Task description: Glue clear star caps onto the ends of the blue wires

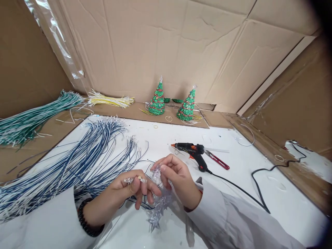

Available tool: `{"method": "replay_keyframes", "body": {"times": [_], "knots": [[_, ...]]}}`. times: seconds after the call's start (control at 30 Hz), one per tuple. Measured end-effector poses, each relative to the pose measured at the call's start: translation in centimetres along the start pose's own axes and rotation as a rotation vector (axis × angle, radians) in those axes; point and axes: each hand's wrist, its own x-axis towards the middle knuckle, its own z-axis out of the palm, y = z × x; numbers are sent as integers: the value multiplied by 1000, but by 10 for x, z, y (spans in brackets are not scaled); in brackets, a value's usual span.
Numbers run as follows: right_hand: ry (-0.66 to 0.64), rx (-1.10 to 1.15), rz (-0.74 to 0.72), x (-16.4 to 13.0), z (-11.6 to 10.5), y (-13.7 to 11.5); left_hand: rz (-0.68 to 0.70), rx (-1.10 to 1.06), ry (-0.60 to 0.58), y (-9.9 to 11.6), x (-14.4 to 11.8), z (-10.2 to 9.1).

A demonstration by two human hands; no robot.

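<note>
My left hand is closed, thumb against fingers, on small clear LED lights whose tips show above the thumb. Blue wires run out below its fingers. Close beside it, my right hand pinches a clear plastic star between thumb and fingertips. Under both hands lies a pile of clear plastic stars, partly hidden by the fingers. Left of my hands spreads a large bundle of blue and white wires with clear tips.
A black glue gun with an orange nozzle lies ahead, its cord trailing right. Red-handled snips sit beside it. Two small green Christmas trees stand at the back. Green-white wires and yellow-white wires lie back left. Cardboard walls enclose the table.
</note>
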Motion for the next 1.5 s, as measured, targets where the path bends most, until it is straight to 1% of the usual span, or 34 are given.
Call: {"method": "replay_keyframes", "body": {"times": [0.1, 0.23, 0.37, 0.43, 0.5, 0.63, 0.87, 1.1, 1.27, 1.37, 1.5], "knots": [[32, -15, 10, 0, -2, -3, -38, 72, -9, -2, -1, -1], [14, -144, -1, -6, -2, -7, -97, 114, 40, -2, -2, -2], [-85, -444, -131, -14, 0, -11, -97, 163, 75, 1, -3, -1], [-112, -534, -201, -15, -1, -11, -102, 178, 89, 2, -3, 0], [-89, -491, -205, -15, -1, -9, -103, 189, 103, 2, -3, 1], [-21, -340, -127, -16, -1, -4, -96, 202, 116, 0, -3, 2], [34, -295, -141, -16, 0, -4, -86, 184, 121, -1, -3, 3], [6, -292, -103, -14, 1, -5, -85, 281, 109, -2, -2, 3], [-47, -240, -21, -14, 2, -4, -60, 403, 132, -6, -2, 2], [-34, -186, 14, -16, 4, -1, -54, 429, 146, -9, -2, 2], [-18, -189, -4, -18, 5, 2, -43, 445, 174, -10, -2, 4]]}}
